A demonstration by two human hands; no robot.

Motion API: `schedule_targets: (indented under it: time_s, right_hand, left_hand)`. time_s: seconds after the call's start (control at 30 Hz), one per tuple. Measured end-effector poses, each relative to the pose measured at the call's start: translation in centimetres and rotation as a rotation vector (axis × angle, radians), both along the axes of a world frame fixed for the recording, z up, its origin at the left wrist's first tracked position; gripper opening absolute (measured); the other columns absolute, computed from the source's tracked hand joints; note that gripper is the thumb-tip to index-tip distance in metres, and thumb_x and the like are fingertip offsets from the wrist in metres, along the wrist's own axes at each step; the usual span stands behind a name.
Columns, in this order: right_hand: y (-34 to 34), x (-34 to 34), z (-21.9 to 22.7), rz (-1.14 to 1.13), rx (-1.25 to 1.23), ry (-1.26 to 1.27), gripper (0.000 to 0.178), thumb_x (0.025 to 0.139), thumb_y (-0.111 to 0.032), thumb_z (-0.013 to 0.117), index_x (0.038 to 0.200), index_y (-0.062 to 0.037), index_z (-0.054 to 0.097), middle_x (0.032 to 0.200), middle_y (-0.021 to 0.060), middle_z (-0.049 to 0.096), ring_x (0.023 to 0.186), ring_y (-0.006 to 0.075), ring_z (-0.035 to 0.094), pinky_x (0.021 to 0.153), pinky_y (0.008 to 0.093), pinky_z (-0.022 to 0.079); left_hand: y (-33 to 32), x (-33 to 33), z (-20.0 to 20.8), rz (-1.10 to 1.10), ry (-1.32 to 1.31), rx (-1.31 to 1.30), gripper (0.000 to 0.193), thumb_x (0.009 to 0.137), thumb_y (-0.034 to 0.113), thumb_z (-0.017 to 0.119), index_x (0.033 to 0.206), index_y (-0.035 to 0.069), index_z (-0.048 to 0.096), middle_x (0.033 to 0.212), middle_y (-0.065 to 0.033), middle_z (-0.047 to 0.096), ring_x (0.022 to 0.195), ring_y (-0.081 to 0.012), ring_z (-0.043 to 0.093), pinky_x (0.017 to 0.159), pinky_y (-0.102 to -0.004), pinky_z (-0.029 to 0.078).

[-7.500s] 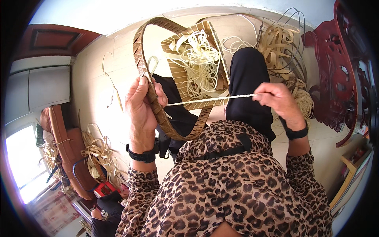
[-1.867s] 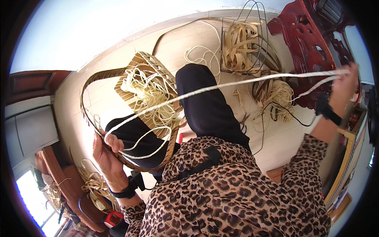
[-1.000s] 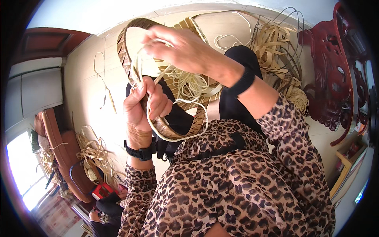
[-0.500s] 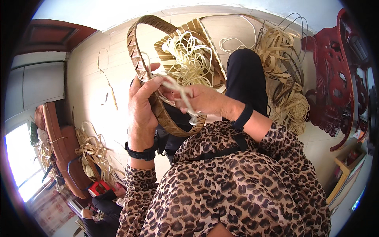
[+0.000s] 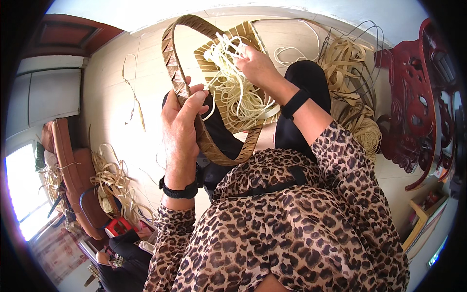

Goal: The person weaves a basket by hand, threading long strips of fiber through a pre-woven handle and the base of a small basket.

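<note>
My left hand [image 5: 182, 114] is closed round a brown hoop [image 5: 169, 53] wrapped in flat strip, its thumb and fingers pinching the hoop's left side. A short end of cream cord shows by the thumb tip. Beyond the hoop, a woven strip basket [image 5: 204, 54] sits between my knees. Loose cream cord [image 5: 231, 92] lies tangled in it and spills over its near side. My right hand [image 5: 258, 68] grips a bunch of this cord at the basket's far part, lifting some strands. Its fingertips are partly hidden by the cord.
Coils of flat tan strip [image 5: 340, 61] and a cord bundle [image 5: 365, 136] lie on the floor at right, beside a carved dark-red wooden chair [image 5: 408, 92]. At left, more strips [image 5: 114, 180] hang by a brown seat [image 5: 73, 170]. Another person's dark-clothed leg [image 5: 126, 250] shows lower left.
My right hand has moved away from my left hand, forward to the cord in the basket, and taken hold of a bunch. My left hand stays on the hoop.
</note>
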State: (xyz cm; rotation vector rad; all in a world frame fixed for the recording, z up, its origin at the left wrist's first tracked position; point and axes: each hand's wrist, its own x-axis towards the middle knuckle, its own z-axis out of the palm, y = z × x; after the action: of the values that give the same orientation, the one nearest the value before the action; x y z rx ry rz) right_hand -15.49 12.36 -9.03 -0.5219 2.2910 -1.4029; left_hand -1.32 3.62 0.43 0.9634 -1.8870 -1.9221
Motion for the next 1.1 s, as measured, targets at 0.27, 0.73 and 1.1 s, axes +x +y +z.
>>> schedule_targets:
  time_s: [0.27,0.73,1.1]
  right_hand:
    - [2.2,0.3,1.6,0.171,0.116,0.162,0.037,0.074,-0.015,0.049,0.107,0.0018,0.051,0.100,0.0199,0.056,0.094,0.0290,0.054,0.079,0.0342,0.044]
    - [5.3,5.6,-2.1,0.635,0.334,0.427,0.011,0.070,-0.011,0.050,0.076,-0.0025,0.052,0.068,0.0146,0.055,0.061,0.0324,0.055,0.057,0.0401,0.044]
    - [-1.1,3.0,-3.7,0.315,0.273,0.548,0.032,0.076,-0.008,0.050,0.107,-0.0050,0.047,0.092,0.0162,0.051,0.083,0.0281,0.054,0.064,0.0379,0.045]
  left_hand:
    - [0.4,0.2,-0.1,-0.046,0.071,0.118,0.025,0.078,0.012,0.053,0.097,-0.004,0.047,0.093,-0.0150,0.058,0.086,-0.0206,0.057,0.077,-0.0307,0.044]
    - [0.2,2.2,-0.2,-0.108,0.144,0.332,0.014,0.083,0.012,0.049,0.091,0.002,0.047,0.057,-0.0107,0.051,0.047,-0.0177,0.049,0.048,-0.0277,0.043]
    - [3.2,5.3,-0.5,-0.069,0.256,0.494,0.012,0.082,0.010,0.051,0.088,0.002,0.045,0.056,-0.0094,0.051,0.048,-0.0165,0.050,0.051,-0.0260,0.044]
